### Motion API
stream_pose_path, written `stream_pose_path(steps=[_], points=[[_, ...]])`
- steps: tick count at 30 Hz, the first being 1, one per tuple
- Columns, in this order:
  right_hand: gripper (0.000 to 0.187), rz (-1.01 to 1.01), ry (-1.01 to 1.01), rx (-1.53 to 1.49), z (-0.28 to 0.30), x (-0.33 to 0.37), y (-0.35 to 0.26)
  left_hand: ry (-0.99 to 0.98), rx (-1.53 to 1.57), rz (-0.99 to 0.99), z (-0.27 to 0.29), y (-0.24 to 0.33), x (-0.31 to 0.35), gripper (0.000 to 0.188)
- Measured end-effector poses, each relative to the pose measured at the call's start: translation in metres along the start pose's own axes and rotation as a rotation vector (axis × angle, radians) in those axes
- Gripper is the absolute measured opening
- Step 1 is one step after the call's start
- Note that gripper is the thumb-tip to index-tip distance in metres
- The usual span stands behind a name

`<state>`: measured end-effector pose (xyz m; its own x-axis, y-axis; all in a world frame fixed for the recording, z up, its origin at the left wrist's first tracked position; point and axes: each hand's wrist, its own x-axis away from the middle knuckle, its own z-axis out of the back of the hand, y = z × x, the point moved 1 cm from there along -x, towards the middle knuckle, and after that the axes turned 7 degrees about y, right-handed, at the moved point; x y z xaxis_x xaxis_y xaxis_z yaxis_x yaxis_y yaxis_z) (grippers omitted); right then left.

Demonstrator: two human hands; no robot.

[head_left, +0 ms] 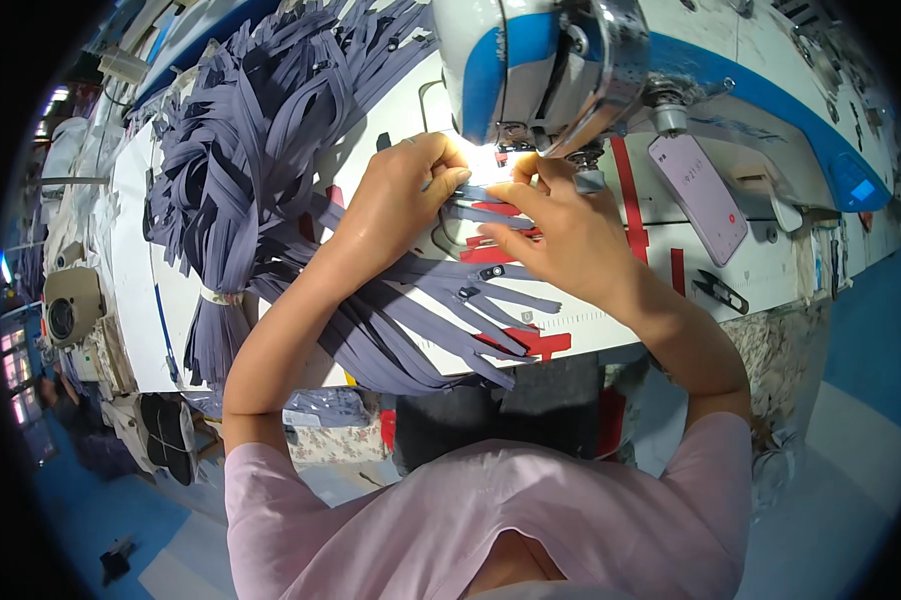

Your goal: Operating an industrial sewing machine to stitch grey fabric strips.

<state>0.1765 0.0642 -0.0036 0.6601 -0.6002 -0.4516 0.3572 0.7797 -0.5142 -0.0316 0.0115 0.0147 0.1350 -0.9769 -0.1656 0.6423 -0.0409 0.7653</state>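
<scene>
Under the bright lamp of a white and blue sewing machine (470, 60), both hands work close to the needle area. My left hand (395, 195) is closed, thumb and forefinger pinched on the end of a grey-blue zipper (478, 193). From the other side my right hand (575, 230) pinches the same zipper, its lower fingers curled beneath. Glare hides the exact spot under the presser foot. More zippers with dark sliders (490, 272) fan out below the hands. A large bundle of them (220, 180), tied with a pale band, lies to my left.
A pink phone (698, 198) lies right of the machine, with black thread snips (720, 291) nearer the table edge. Red tape strips (626, 190) mark the white table (610, 335). A control panel with a lit display (858, 187) sits at the far right.
</scene>
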Motion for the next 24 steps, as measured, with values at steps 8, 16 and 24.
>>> stream_pose_path(steps=[8, 16, 24], points=[[0.024, 0.138, 0.026, 0.169, 0.006, -0.004, 0.017, 0.245, -0.401, -0.448, -0.002, 0.013, 0.002, 0.012], [0.028, 0.156, 0.001, 0.151, -0.005, 0.006, 0.016, 0.174, -0.242, -0.467, -0.030, -0.015, 0.017, 0.023], [0.021, 0.256, 0.042, 0.095, -0.005, 0.000, -0.006, 0.230, -0.231, -0.739, 0.004, -0.030, 0.023, 0.032]])
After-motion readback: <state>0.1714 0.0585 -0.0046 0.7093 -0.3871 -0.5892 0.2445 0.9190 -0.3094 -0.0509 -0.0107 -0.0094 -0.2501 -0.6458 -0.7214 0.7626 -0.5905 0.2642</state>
